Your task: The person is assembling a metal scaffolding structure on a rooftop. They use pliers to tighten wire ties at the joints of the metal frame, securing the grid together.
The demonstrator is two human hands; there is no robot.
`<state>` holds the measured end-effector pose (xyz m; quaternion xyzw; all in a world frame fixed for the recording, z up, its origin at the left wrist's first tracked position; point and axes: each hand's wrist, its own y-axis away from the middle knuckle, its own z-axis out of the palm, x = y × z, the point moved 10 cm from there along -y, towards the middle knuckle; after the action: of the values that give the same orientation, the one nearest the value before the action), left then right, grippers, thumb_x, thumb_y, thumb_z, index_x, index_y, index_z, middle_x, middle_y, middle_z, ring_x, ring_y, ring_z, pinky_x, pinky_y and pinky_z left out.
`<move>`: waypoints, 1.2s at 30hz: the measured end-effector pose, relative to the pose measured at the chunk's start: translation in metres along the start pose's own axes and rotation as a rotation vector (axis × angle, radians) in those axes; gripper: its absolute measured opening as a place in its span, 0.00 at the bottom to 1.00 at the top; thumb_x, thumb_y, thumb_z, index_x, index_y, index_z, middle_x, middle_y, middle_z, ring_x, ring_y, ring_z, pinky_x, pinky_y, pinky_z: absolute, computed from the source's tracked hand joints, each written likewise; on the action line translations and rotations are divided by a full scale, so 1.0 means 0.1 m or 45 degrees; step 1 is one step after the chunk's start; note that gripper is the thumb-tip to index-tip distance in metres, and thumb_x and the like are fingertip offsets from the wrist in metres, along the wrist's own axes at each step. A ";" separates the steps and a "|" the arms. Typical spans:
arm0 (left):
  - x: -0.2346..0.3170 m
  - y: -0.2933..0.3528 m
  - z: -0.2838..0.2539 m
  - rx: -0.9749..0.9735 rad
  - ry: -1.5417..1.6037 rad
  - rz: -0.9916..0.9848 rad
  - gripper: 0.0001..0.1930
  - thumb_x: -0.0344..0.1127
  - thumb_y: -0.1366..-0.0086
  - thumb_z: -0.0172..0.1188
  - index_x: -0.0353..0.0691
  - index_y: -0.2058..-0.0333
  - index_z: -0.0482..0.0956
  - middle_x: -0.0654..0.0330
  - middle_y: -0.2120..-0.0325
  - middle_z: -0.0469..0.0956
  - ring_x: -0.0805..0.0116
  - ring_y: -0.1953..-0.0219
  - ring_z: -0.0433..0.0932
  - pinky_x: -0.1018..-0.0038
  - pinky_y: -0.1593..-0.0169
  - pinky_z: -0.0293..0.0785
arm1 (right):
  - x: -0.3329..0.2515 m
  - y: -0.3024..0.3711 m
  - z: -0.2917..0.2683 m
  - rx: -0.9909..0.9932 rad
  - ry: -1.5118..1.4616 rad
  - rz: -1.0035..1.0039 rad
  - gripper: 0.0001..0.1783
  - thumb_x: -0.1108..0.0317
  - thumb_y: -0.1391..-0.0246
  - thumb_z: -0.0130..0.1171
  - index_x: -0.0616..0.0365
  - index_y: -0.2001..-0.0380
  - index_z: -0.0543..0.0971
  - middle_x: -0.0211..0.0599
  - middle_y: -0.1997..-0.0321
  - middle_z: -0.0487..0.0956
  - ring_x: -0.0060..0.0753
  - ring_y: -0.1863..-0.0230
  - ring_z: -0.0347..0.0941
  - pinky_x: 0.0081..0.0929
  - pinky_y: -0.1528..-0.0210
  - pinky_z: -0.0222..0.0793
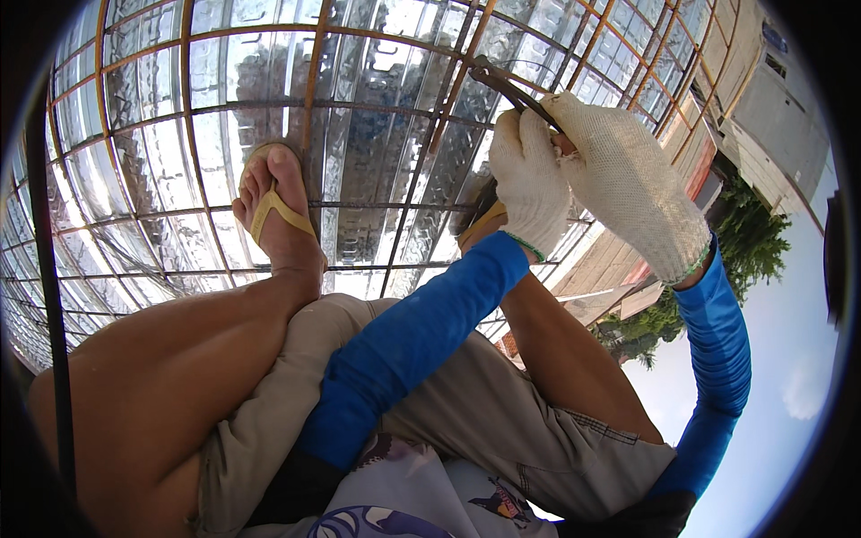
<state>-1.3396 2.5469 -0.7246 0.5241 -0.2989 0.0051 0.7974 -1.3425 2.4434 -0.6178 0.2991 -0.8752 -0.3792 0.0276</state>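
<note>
Dark metal pincers (516,91) have their jaws at a crossing of rusty reinforcing bars, upper right of the middle. My right hand (623,170), in a white knit glove, is closed around the handle end. Close against it, my left hand (531,175), gloved the same way, is also closed at the handles; its fingertips are partly hidden. A thin tie wire (529,63) arcs from the jaws over the bars. The grid of steel bars (318,103) lies over shiny corrugated metal decking (377,161).
My left foot (280,202), in a yellow flip-flop, stands on the mesh; the right foot is mostly behind my left hand. Timber boards (601,273) and a grey building (780,117) lie at the right, with green trees (749,238). A dark cable (49,260) runs down the left side.
</note>
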 end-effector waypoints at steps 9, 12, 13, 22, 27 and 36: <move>0.06 0.01 0.02 -0.021 0.020 -0.089 0.19 0.41 0.18 0.49 0.33 0.65 0.77 0.63 0.76 0.75 0.74 0.75 0.74 0.68 0.69 0.69 | 0.05 0.03 0.04 0.108 0.030 -0.014 0.18 0.71 0.36 0.65 0.58 0.43 0.83 0.53 0.63 0.85 0.54 0.61 0.86 0.44 0.59 0.82; 0.03 -0.01 0.02 -0.015 0.152 -0.147 0.18 0.41 0.18 0.49 0.32 0.64 0.77 0.65 0.76 0.74 0.75 0.75 0.73 0.67 0.68 0.69 | -0.01 0.00 0.01 0.094 0.056 -0.074 0.19 0.71 0.35 0.64 0.57 0.41 0.83 0.52 0.61 0.85 0.53 0.60 0.86 0.43 0.57 0.82; 0.04 -0.01 0.02 -0.006 0.147 -0.143 0.18 0.40 0.18 0.49 0.32 0.64 0.77 0.65 0.75 0.74 0.75 0.75 0.73 0.68 0.69 0.70 | -0.02 0.00 -0.01 0.104 0.075 -0.073 0.19 0.71 0.35 0.64 0.56 0.41 0.83 0.52 0.60 0.86 0.52 0.59 0.86 0.43 0.57 0.82; 0.10 0.04 0.06 0.012 0.396 -0.266 0.16 0.38 0.21 0.50 0.32 0.63 0.78 0.64 0.73 0.76 0.78 0.75 0.74 0.74 0.73 0.71 | -0.17 0.19 -0.19 0.008 0.151 -0.097 0.25 0.71 0.35 0.62 0.54 0.35 0.77 0.51 0.57 0.86 0.56 0.55 0.86 0.47 0.53 0.83; 0.13 0.02 -0.01 0.095 0.262 -0.209 0.16 0.39 0.21 0.51 0.33 0.64 0.78 0.64 0.73 0.77 0.78 0.75 0.75 0.74 0.73 0.72 | -0.09 0.18 -0.01 -0.292 0.081 0.214 0.22 0.72 0.37 0.62 0.58 0.40 0.76 0.54 0.62 0.85 0.61 0.58 0.85 0.51 0.57 0.81; 0.11 -0.16 -0.26 0.175 0.040 -0.094 0.18 0.46 0.22 0.57 0.32 0.56 0.76 0.59 0.66 0.77 0.75 0.71 0.75 0.75 0.69 0.75 | 0.15 0.21 0.17 -0.329 -0.375 0.345 0.11 0.73 0.43 0.63 0.61 0.57 0.76 0.38 0.75 0.77 0.31 0.80 0.77 0.34 0.77 0.73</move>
<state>-1.3132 2.5581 -0.7401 0.5882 -0.2657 0.0046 0.7638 -1.3706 2.4574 -0.6180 0.1144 -0.8461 -0.5205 -0.0118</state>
